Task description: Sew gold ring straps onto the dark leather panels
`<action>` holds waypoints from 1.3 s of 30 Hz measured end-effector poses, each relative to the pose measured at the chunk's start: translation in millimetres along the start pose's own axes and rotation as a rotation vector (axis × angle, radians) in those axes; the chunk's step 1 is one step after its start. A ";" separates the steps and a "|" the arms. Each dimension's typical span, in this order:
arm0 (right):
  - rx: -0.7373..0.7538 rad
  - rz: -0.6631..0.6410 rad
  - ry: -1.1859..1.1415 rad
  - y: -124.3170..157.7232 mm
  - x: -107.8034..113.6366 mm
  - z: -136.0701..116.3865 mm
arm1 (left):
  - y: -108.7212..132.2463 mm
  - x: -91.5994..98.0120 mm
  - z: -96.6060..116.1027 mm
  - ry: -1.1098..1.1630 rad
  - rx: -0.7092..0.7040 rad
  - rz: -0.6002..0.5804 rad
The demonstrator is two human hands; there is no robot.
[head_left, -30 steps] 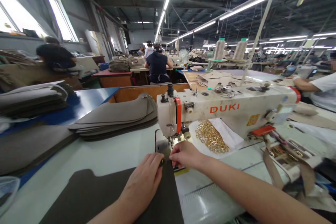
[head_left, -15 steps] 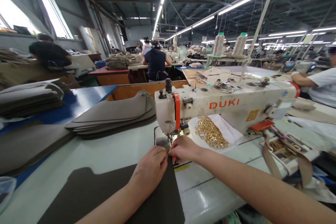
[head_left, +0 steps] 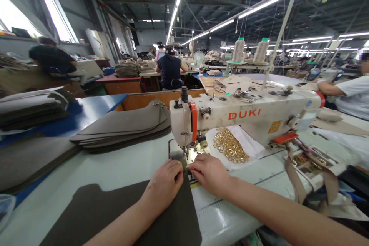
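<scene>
A white DUKI sewing machine [head_left: 245,117] stands on the pale table [head_left: 115,167] in front of me. A dark grey fabric panel [head_left: 115,215] lies flat on the table, its far corner under the needle area. My left hand [head_left: 164,188] rests palm down on that panel just before the presser foot. My right hand [head_left: 210,173] pinches the panel's edge beside the needle plate, fingertips close to those of the left hand. What lies under the needle itself is hidden by my fingers.
A heap of gold metal rings [head_left: 229,148] lies on white cloth under the machine arm. Stacked grey panels [head_left: 123,127] sit behind left, and more [head_left: 31,107] on a blue table. Tan straps [head_left: 302,177] hang at right. Other people work at tables beyond.
My two hands have shifted slightly forward toward the needle and closed in on each other; the right hand now lies lower on the panel edge. The view has dipped a little.
</scene>
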State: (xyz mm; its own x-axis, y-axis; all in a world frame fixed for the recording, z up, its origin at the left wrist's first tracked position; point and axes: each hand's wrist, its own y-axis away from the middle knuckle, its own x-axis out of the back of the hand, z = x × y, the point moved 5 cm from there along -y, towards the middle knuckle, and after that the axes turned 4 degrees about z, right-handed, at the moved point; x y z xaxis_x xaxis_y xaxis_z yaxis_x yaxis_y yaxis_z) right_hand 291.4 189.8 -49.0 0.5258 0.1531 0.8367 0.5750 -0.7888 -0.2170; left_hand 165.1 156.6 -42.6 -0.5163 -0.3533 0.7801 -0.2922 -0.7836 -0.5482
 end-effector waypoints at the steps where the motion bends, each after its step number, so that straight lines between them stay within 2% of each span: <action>1: 0.091 0.028 0.058 4.3 -0.5 -2.5 | 0.1 0.1 0.2 -0.002 0.002 0.003; 4: 0.272 0.100 0.218 11.1 -4.9 -6.7 | 0.2 0.0 0.2 -0.014 0.011 0.005; 19: 0.340 0.098 0.267 11.2 -11.5 -6.0 | -1.4 -0.8 -5.0 0.104 0.139 -0.032; 25: 0.372 0.061 0.284 11.4 -8.3 -7.3 | -3.3 -1.3 -5.4 0.068 0.090 -0.098; 28: 0.471 0.011 0.315 20.6 -2.3 -8.5 | -3.9 -3.1 -5.9 0.004 0.039 -0.125; 34: 0.742 -0.148 0.443 56.3 14.9 -17.9 | 0.2 -3.0 -3.8 -0.007 -0.062 -0.019; 36: 0.764 -0.173 0.453 60.6 16.0 -20.2 | 1.9 -3.8 -3.7 -0.007 -0.075 0.002; 39: 0.729 -0.131 0.436 54.9 10.8 -21.7 | 3.4 -4.8 -3.7 -0.022 -0.098 0.017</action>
State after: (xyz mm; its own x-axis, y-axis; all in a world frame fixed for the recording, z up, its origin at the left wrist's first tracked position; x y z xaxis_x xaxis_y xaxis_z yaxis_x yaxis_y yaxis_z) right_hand 315.1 135.2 -41.0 0.2248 -0.1443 0.9637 0.9520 -0.1784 -0.2488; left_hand 163.6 157.5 -49.4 -0.5044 -0.3782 0.7763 -0.3616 -0.7238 -0.5876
